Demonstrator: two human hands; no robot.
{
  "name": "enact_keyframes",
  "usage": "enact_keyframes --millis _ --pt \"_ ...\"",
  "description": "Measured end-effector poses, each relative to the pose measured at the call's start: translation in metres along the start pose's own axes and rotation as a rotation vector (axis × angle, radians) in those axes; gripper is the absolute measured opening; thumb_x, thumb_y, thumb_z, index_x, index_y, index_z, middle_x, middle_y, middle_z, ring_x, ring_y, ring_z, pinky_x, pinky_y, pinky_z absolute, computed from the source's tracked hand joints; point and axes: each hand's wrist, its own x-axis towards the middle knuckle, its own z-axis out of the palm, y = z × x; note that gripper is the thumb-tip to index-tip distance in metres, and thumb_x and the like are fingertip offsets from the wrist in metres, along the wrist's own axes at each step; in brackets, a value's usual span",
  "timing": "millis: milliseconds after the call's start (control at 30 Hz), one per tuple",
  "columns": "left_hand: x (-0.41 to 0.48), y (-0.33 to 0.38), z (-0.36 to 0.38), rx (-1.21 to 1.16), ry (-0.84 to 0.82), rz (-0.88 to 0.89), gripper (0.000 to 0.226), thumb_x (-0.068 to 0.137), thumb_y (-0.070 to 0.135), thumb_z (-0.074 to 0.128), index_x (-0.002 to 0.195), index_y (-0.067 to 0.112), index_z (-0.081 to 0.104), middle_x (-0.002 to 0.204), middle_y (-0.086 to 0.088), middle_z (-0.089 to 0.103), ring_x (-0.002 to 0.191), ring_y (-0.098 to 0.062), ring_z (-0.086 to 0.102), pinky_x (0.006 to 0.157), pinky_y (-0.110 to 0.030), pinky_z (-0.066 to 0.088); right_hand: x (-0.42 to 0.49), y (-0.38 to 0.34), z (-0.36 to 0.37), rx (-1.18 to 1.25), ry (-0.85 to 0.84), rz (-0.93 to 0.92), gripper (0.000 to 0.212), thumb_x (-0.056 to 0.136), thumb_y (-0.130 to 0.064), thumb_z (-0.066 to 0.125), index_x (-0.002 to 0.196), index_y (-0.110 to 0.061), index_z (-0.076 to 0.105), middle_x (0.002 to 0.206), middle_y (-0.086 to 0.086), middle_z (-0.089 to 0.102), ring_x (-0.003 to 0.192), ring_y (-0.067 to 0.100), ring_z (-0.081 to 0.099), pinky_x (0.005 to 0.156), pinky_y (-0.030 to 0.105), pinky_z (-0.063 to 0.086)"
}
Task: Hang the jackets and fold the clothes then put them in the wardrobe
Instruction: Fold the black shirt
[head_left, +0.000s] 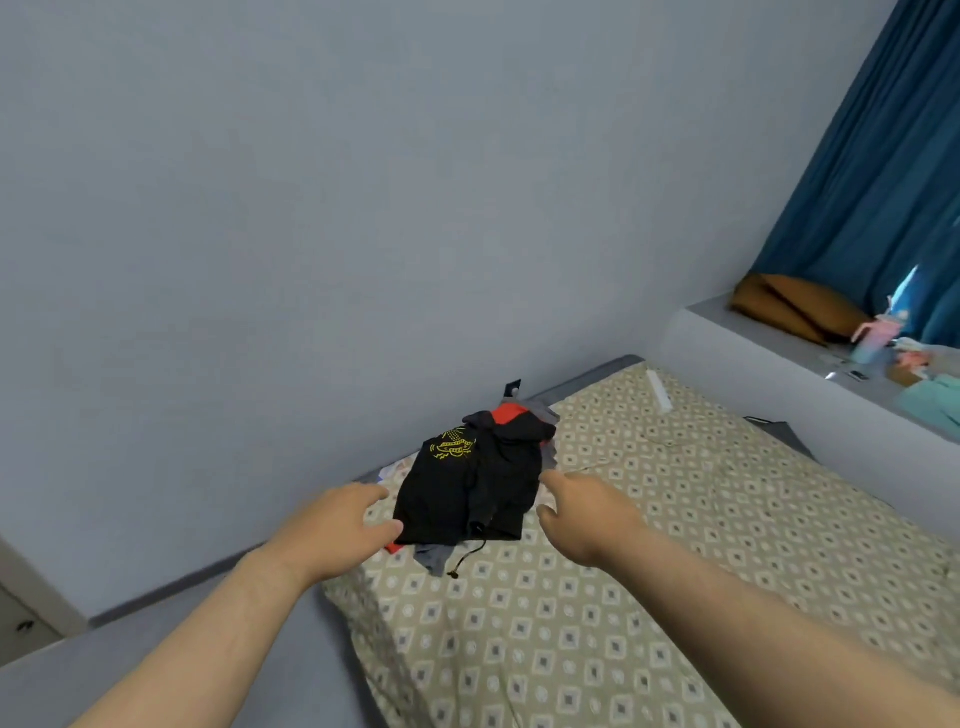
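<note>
In the head view, your left hand (337, 525) and your right hand (587, 514) reached forward, one on each side of a small pile of clothes (467, 499). The pile lay on the bed (675, 545), near its left edge and close to the grey wall (311, 208).

Both hands were open. The fingers were spread and only a little bent, and they held nothing. The thumb of your left hand was at the near left edge of the pile. I could not tell if it really touched the cloth. The fingertips of your right hand were just beside the right edge of the pile.

On top of the pile was a black garment (457, 483) with a yellow print (453, 444) at its far left part. A red garment (511, 413) showed at the far end. A grey garment (436, 556) stuck out from under the near end, and a thin black cord (470, 557) hung over it.

The bed had a beige sheet with a diamond pattern. A long white object (658, 391) lay at its far side; what it was, I could not tell.

To the far right there was a ledge (753, 353) with a brown cushion (795, 306) and a pink and blue bottle (872, 338). Behind them hung a blue curtain (883, 156).
</note>
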Motion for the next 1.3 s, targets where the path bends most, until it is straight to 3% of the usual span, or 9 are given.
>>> enact_keyframes --millis 233,400,567,900,967,1033,1133,1233,1300 --pt "0.043 -0.048 0.022 0.153 -0.011 -0.021 0.046 0.089 0.057 0.051 0.128 0.032 0.057 0.129 0.009 0.061 0.116 -0.016 0.057 0.094 -0.034 0.048 0.048 0.003 0.041 0.008 -0.123 0.016 0.041 0.100 -0.035 0.041 0.135 -0.014 0.048 0.131 0.011 0.057 0.117 0.033 0.056 0.090 0.043 0.050" --pt "0.079 -0.066 0.070 0.095 0.003 -0.073 0.058 0.090 0.055 0.052 0.143 0.030 0.048 0.144 0.007 0.052 0.129 -0.017 0.050 0.103 -0.035 0.043 0.090 0.018 0.093 0.189 -0.197 0.062 0.039 0.098 -0.032 0.044 0.129 -0.010 0.053 0.099 0.008 0.064 0.093 0.029 0.062 0.077 0.038 0.052" --pt "0.126 -0.065 0.128 0.142 0.030 -0.103 0.056 0.090 0.053 0.054 0.137 0.023 0.052 0.139 0.003 0.054 0.127 -0.021 0.051 0.101 -0.035 0.044 0.147 0.076 0.157 0.044 -0.290 -0.058 0.042 0.098 -0.035 0.045 0.133 -0.013 0.050 0.124 0.013 0.061 0.111 0.033 0.058 0.088 0.042 0.052" --pt "0.239 -0.078 0.315 0.139 0.066 -0.138 0.043 0.088 0.045 0.056 0.124 0.021 0.058 0.123 0.005 0.058 0.112 -0.019 0.055 0.090 -0.032 0.047 0.267 0.171 0.351 -0.189 -0.414 -0.273 0.039 0.095 -0.036 0.050 0.129 -0.017 0.050 0.127 0.007 0.050 0.119 0.029 0.047 0.089 0.038 0.046" --pt "0.258 -0.080 0.362 0.104 0.019 -0.142 0.053 0.090 0.046 0.056 0.135 0.020 0.050 0.137 0.004 0.050 0.126 -0.019 0.048 0.099 -0.033 0.043 0.288 0.176 0.391 -0.203 -0.453 -0.282 0.033 0.095 -0.029 0.047 0.124 -0.017 0.057 0.139 0.009 0.043 0.131 0.033 0.039 0.096 0.039 0.045" --pt "0.273 -0.082 0.404 0.080 -0.027 -0.161 0.071 0.093 0.049 0.054 0.153 0.020 0.029 0.157 0.003 0.030 0.143 -0.017 0.031 0.111 -0.031 0.034 0.314 0.178 0.427 -0.237 -0.530 -0.297 0.029 0.094 -0.021 0.046 0.118 -0.020 0.064 0.162 0.013 0.016 0.149 0.035 0.015 0.108 0.043 0.036" --pt "0.290 -0.093 0.451 0.066 -0.024 -0.170 0.074 0.095 0.047 0.050 0.157 0.022 0.017 0.164 0.002 0.014 0.149 -0.017 0.018 0.115 -0.032 0.028 0.345 0.181 0.471 -0.188 -0.592 -0.273 0.048 0.093 -0.016 0.049 0.139 -0.027 0.052 0.166 0.014 -0.012 0.152 0.036 -0.010 0.118 0.046 0.026" --pt "0.298 -0.105 0.485 0.012 0.009 -0.159 0.063 0.092 0.043 0.051 0.149 0.023 0.032 0.154 0.004 0.029 0.144 -0.020 0.027 0.108 -0.032 0.033 0.357 0.189 0.502 -0.059 -0.486 -0.239 0.055 0.094 -0.022 0.058 0.147 -0.025 0.045 0.164 0.013 0.012 0.151 0.038 0.009 0.117 0.043 0.029" --pt "0.296 -0.112 0.508 -0.004 -0.002 -0.192 0.069 0.092 0.047 0.051 0.153 0.026 0.026 0.161 0.006 0.021 0.149 -0.019 0.018 0.115 -0.033 0.026 0.354 0.194 0.516 -0.030 -0.288 -0.281 0.041 0.090 -0.018 0.061 0.131 -0.019 0.057 0.132 0.012 0.047 0.127 0.035 0.042 0.095 0.037 0.045"
